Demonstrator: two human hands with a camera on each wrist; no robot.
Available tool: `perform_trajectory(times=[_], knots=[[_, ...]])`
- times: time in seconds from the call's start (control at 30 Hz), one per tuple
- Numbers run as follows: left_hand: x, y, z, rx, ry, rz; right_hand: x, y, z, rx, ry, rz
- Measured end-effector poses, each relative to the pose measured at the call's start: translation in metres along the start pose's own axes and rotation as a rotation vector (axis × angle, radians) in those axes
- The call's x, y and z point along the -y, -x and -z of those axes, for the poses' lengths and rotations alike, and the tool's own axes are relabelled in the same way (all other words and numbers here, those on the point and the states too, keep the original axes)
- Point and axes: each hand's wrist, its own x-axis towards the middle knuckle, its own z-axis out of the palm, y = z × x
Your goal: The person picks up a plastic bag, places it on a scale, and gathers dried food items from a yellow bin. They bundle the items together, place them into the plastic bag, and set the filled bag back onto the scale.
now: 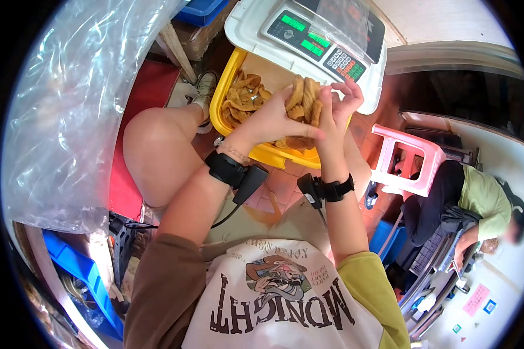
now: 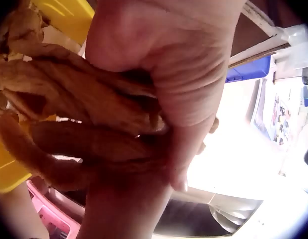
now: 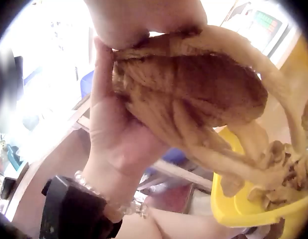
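My left hand [image 1: 269,121] holds a bundle of wrinkled yellow-brown strips [image 1: 304,100] above the yellow tub, its thumb stretched across toward my right wrist. In the right wrist view the left palm [image 3: 126,142] lies against the folded strips [image 3: 194,94], whose ends hang toward the tub. Against the bundle's other side rests the thumb of my right hand [image 1: 337,110], while its other fingers are spread loosely away from it. More such strips [image 1: 243,100] lie in the yellow tub [image 1: 217,104]. The left wrist view shows the bundle [image 2: 84,99] close up beside the left hand [image 2: 184,64].
A digital scale [image 1: 326,41] with a clear plastic bag [image 1: 340,23] stands on a white lid [image 1: 244,23] beyond the tub. To the right is a pink stool [image 1: 410,157], with a seated person [image 1: 477,198] past it. Plastic sheeting [image 1: 75,104] covers the left side.
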Motion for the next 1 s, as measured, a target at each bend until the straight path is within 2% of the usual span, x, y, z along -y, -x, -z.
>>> perform_trajectory(times=[0.13,0.2,0.23,0.3,0.33,0.37,0.43,0.5,0.57,0.7,0.77,0.8,0.87,0.9,0.97,1.0], knots=[[0.011,-0.004,-0.003,-0.082,0.160,0.012,-0.004,-0.007,0.001,-0.053,0.064,-0.100],[0.010,-0.003,-0.005,-0.173,0.299,-0.076,-0.001,-0.012,0.012,0.082,-0.092,-0.267],[0.012,-0.004,-0.001,-0.175,0.295,-0.075,0.000,-0.013,0.016,0.083,-0.097,-0.267],[0.016,-0.010,0.011,-0.207,0.722,-0.050,0.001,-0.011,0.023,0.345,0.043,-0.224],[0.014,-0.012,0.018,-0.224,0.759,-0.123,0.002,-0.008,0.026,0.343,0.100,-0.347],[0.011,-0.014,0.026,-0.227,0.755,-0.122,0.001,-0.004,0.025,0.344,0.096,-0.347],[0.003,-0.015,0.036,-0.359,1.111,-0.032,-0.006,0.005,0.022,0.427,-0.012,-0.457],[-0.002,-0.013,0.039,-0.382,1.132,-0.027,-0.012,0.012,0.017,0.404,-0.104,-0.431],[-0.001,-0.012,0.041,-0.513,1.120,0.031,-0.010,0.016,0.014,0.387,-0.095,-0.390],[0.000,-0.012,0.042,-0.488,1.147,0.015,-0.010,0.021,0.014,0.340,-0.078,-0.364],[0.003,-0.013,0.045,-0.530,1.058,-0.052,-0.003,0.023,0.018,0.379,-0.055,-0.528],[0.001,-0.011,0.045,-0.528,1.059,-0.051,-0.004,0.022,0.025,0.377,-0.054,-0.528],[-0.009,-0.004,0.043,-0.550,0.842,-0.185,-0.006,0.020,0.043,0.507,0.069,-0.593],[-0.012,-0.001,0.043,-0.549,0.844,-0.183,0.001,0.021,0.043,0.505,0.071,-0.595],[-0.014,0.005,0.043,-0.554,0.752,-0.211,0.020,0.021,0.039,0.422,0.501,-0.455],[-0.013,0.007,0.043,-0.553,0.754,-0.206,0.021,0.018,0.040,0.420,0.501,-0.459]])
